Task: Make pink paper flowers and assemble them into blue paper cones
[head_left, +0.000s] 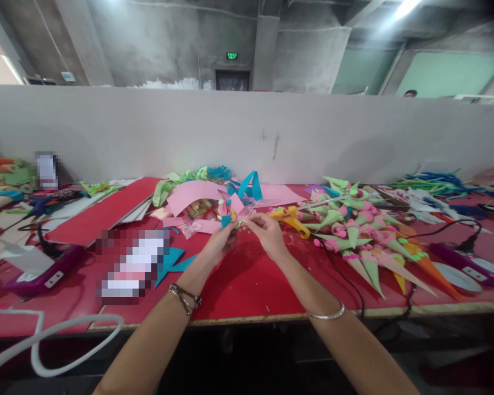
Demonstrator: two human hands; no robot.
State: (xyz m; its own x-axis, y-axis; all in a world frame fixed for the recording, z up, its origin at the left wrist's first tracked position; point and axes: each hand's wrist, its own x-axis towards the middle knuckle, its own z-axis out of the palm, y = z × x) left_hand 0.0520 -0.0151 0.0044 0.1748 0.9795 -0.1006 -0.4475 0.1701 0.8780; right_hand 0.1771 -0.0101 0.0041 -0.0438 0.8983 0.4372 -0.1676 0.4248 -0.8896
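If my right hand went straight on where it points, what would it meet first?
Your right hand would probably meet the blue paper piece in your left hand first, though depth is unclear.

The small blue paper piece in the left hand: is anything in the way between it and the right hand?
Nothing visible blocks the way: the right hand is close beside the blue paper piece, which the left hand holds. The yellow tool lies beyond the right hand, outside that gap. Finer details there are blurred.
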